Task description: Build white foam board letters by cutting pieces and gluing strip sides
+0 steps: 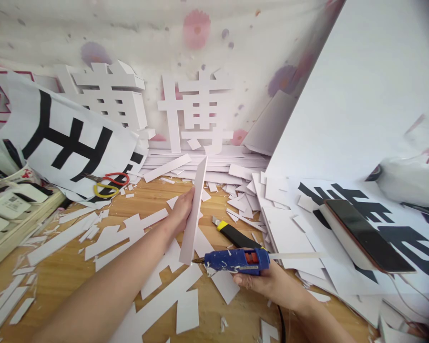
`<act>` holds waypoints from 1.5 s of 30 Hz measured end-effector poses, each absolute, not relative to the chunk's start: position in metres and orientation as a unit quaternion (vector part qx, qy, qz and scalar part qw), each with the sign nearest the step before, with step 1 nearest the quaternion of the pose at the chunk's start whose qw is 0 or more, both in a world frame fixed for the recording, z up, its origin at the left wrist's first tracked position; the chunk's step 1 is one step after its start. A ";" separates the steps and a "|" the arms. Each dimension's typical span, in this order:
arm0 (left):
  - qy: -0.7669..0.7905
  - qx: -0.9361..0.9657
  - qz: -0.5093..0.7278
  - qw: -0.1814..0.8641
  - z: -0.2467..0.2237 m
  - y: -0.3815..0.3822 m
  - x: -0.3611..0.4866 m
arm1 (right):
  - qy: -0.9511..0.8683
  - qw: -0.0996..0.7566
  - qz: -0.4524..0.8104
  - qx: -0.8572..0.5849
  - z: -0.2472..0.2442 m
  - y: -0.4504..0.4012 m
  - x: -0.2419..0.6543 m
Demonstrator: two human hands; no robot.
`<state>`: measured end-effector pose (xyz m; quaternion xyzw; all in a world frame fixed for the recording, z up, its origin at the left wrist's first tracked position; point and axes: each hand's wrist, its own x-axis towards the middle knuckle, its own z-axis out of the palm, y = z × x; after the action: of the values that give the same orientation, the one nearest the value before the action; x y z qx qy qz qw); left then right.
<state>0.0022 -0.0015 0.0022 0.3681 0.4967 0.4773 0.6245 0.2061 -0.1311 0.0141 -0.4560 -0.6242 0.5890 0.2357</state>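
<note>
1. Your left hand grasps a long white strip, fingers closed on its left side, holding it on edge at center, one end near you and the other far.
2. Your right hand is clenched around a blue glue gun, its nozzle pointing left at the strip's near end; whether they touch, you cannot tell.
3. Just beyond the gun, a black-and-yellow utility knife lies on the wooden table, among white offcuts.
4. At left, scissors with red and yellow handles rest by a curled sheet bearing black characters.
5. At right, a dark phone lies over a flat printed sheet.
6. At the far side, a white cutout character stands before a floral backdrop.
</note>
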 end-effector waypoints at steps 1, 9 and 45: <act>0.497 0.370 0.477 0.623 0.002 -0.002 0.002 | -0.624 0.237 0.588 -0.456 0.014 -0.131 0.206; 0.494 0.381 0.473 0.622 0.001 -0.003 0.003 | -0.623 0.247 0.585 -0.456 0.020 -0.130 0.204; 0.479 0.397 0.461 0.633 0.008 -0.014 0.010 | -0.615 0.288 0.568 -0.464 0.018 -0.126 0.204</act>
<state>0.0103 -0.0145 0.0080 0.3972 0.4785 0.4606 0.6333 0.2040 -0.1256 0.0178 -0.4643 -0.6152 0.5684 0.2880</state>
